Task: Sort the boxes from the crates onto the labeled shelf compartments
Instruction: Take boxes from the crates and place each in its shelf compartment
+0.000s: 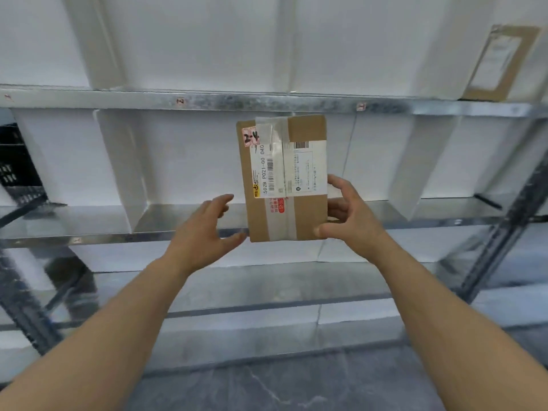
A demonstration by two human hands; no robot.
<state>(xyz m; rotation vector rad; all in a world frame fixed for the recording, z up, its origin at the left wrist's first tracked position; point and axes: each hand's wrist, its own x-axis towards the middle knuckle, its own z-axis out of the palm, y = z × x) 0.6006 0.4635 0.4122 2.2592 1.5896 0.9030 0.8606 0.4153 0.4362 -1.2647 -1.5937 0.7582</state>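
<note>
Behind the box (284,179) in the right hand (351,218) stand white dividers (118,161).

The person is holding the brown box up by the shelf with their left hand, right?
Not quite. The head view shows the right hand gripping the cardboard box by the metal shelf; the left hand is open beside it.

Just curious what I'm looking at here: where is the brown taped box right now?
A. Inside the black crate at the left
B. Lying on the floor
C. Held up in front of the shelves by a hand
C: the right hand grips the box at its lower right edge, holding it upright in front of the metal shelves, with the left hand open beside it.
</note>
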